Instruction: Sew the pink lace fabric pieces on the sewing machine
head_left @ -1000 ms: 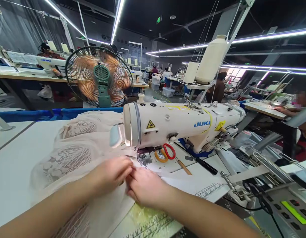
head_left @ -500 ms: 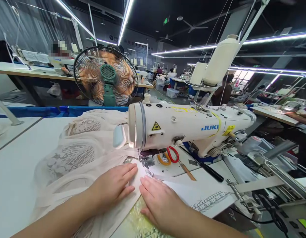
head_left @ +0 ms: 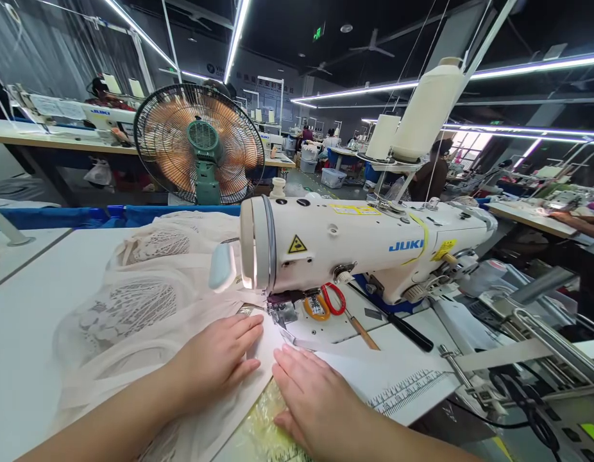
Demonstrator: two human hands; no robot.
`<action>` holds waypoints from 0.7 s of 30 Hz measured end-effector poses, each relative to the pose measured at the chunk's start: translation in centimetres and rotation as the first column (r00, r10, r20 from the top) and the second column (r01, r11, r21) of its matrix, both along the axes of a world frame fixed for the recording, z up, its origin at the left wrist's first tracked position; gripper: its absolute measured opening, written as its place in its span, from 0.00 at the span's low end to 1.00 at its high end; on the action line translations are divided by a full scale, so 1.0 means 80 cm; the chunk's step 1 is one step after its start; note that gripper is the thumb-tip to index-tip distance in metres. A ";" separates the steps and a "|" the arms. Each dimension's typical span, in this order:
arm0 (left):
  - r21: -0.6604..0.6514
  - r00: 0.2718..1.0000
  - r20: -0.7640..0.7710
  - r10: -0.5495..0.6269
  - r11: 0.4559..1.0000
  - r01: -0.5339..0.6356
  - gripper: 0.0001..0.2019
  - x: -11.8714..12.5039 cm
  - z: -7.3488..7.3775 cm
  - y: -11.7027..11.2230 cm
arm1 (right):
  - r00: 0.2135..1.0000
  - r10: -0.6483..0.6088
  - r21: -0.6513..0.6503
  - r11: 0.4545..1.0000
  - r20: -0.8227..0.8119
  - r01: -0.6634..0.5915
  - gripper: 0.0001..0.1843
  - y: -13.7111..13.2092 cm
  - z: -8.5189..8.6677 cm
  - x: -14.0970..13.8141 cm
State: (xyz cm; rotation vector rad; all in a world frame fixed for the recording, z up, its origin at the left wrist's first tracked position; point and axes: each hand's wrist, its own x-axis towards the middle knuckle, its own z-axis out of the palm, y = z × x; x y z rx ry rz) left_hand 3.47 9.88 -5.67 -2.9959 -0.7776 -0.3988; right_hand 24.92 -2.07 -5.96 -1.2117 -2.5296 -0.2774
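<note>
Pale cream fabric with lace panels [head_left: 133, 308] lies in folds left of the white sewing machine [head_left: 316, 240] and runs in toward its presser foot [head_left: 274, 311]. My left hand [head_left: 220, 353] lies flat on the fabric just before the foot, fingers stretched out. Resting at the fabric's edge, my right hand [head_left: 311, 391] also has its fingers extended, palm down. A pale strip [head_left: 321, 345] runs from the metal guide by the foot out to the right. Beneath the right hand shows a yellow, shiny patch [head_left: 263, 414] on the table.
Behind the needle lie red-handled scissors [head_left: 334, 299], a yellow ring handle [head_left: 316, 308], a wooden-handled tool [head_left: 362, 330] and a black-handled tool [head_left: 410, 332]. Thread cones [head_left: 428, 109] stand above the machine. A large fan [head_left: 203, 138] is beyond the table. Other people sit at machines further off.
The view has shifted slightly, so the machine appears a little further left. Both hands keep nearly the same places on the fabric and stay flat.
</note>
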 end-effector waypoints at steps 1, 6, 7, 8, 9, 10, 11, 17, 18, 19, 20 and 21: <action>0.005 1.000 -0.011 -0.002 1.000 0.002 0.21 0.001 0.003 -0.001 | 1.000 -0.004 -0.017 1.000 0.003 0.004 0.27 0.000 0.000 0.000; -0.007 0.995 -0.091 0.033 0.999 -0.034 0.20 0.005 0.025 -0.005 | 0.998 -0.060 -0.167 0.984 0.011 0.061 0.28 0.003 0.003 -0.003; -0.009 0.994 -0.101 0.042 0.999 -0.043 0.20 0.005 0.028 -0.005 | 0.998 -0.069 -0.186 0.980 0.007 0.069 0.28 0.004 0.004 -0.004; -0.007 0.993 -0.107 0.046 0.999 -0.047 0.20 0.005 0.029 -0.005 | 0.997 -0.075 -0.198 0.977 0.004 0.075 0.28 0.006 0.004 -0.005; -0.003 0.993 -0.112 0.046 0.999 -0.047 0.21 0.005 0.030 -0.003 | 0.997 -0.079 -0.205 0.976 0.004 0.078 0.28 0.009 0.005 -0.006; 0.004 0.992 -0.115 0.044 0.999 -0.044 0.21 0.005 0.030 0.000 | 0.996 -0.083 -0.206 0.975 0.008 0.083 0.29 0.011 0.005 -0.008; 0.014 0.992 -0.117 0.040 0.999 -0.039 0.22 0.004 0.029 0.004 | 0.996 -0.086 -0.199 0.976 0.014 0.087 0.29 0.014 0.005 -0.010; 0.139 0.994 -0.107 -0.025 0.989 0.040 0.21 0.006 0.029 0.035 | 0.992 -0.126 -0.066 0.990 -0.003 0.126 0.30 0.025 0.006 -0.021; 0.159 0.995 -0.090 -0.048 0.985 0.062 0.20 0.008 0.031 0.035 | 0.992 -0.129 -0.055 0.990 -0.003 0.129 0.30 0.025 0.006 -0.022; 0.173 0.995 -0.060 -0.080 0.981 0.089 0.19 0.011 0.034 0.033 | 0.991 -0.130 -0.051 0.990 -0.002 0.130 0.30 0.024 0.006 -0.022; 0.184 0.993 -0.019 -0.113 0.976 0.115 0.18 0.014 0.035 0.027 | 0.991 -0.132 -0.054 0.990 0.000 0.132 0.31 0.024 0.006 -0.022; 0.191 0.989 0.025 -0.149 0.971 0.141 0.19 0.016 0.036 0.020 | 0.991 -0.133 -0.061 0.989 0.002 0.132 0.31 0.023 0.006 -0.022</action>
